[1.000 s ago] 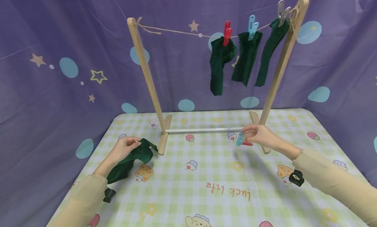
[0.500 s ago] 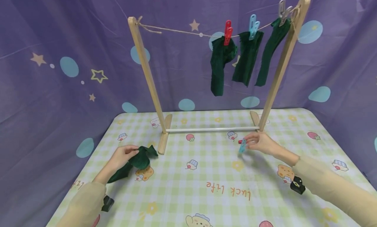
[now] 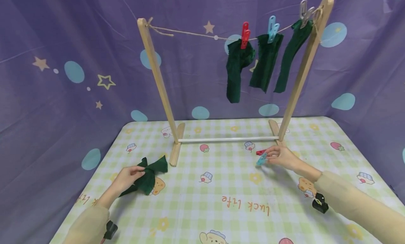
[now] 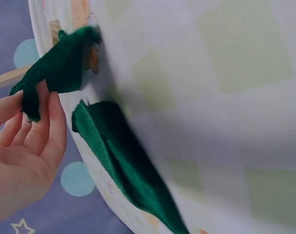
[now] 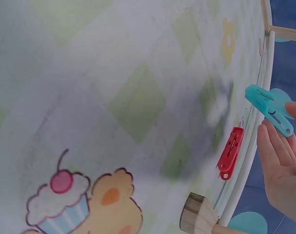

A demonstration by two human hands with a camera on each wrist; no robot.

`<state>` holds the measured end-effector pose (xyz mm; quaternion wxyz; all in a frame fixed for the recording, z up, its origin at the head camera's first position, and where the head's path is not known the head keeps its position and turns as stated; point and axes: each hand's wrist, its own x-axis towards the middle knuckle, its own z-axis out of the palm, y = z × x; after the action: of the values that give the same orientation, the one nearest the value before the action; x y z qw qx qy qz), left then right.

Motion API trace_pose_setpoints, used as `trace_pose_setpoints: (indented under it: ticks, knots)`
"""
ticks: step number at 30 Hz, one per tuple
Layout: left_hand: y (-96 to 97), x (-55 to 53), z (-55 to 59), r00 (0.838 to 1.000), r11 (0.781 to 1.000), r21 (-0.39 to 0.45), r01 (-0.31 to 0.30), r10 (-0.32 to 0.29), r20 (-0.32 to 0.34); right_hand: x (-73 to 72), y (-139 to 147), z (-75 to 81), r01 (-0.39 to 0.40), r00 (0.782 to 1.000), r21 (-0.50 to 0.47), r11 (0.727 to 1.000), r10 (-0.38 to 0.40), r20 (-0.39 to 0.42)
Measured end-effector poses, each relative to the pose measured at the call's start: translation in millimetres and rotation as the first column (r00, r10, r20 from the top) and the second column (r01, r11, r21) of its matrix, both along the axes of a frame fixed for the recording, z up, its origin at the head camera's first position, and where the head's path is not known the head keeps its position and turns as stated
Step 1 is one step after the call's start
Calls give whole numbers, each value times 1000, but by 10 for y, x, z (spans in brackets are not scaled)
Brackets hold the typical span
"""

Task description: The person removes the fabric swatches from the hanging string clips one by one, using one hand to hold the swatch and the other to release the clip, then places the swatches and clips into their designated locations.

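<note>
My left hand pinches a dark green piece of cloth between thumb and fingers at the table's left side. Its ends stick out past the fingertips in the left wrist view. A second green strip of cloth lies on the table beside that hand. Over the table's right side, my right hand pinches a light blue clothespin by one end, tilted, between thumb and fingers. On the table close by lies a red clothespin, partly behind the right fingertips in the head view.
A wooden frame with a string stands at the back. Three green cloths hang from its right half, held by a red peg, a blue peg and a grey peg. A white rod joins its feet.
My left hand has come down and nearer to me with the green cloth. The right hand has lowered slightly with the blue clothespin, and the red one now shows just beyond its fingertips.
</note>
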<state>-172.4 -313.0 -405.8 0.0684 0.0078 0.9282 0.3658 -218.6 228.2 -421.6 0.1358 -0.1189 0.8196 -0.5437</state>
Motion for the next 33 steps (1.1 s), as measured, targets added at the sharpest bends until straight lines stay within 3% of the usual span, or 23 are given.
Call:
trace_pose_setpoints:
  ticks: [7,13,20,33]
  knots:
    - [-56,61,-86,999,999,39,-23,21,48,11,21,-53,40,999,7,999,-41,26]
    - [-72,112,-152,996,998,54,-40,35,86,26,43,-90,25,1000,-18,1000,-25,15]
    - [-72,143,-182,996,997,77,-15,8,87,39,61,-128,34,999,-17,999,-33,25]
    - [-86,187,-230,993,997,76,-27,18,119,61,105,-180,35,999,1,999,-35,26]
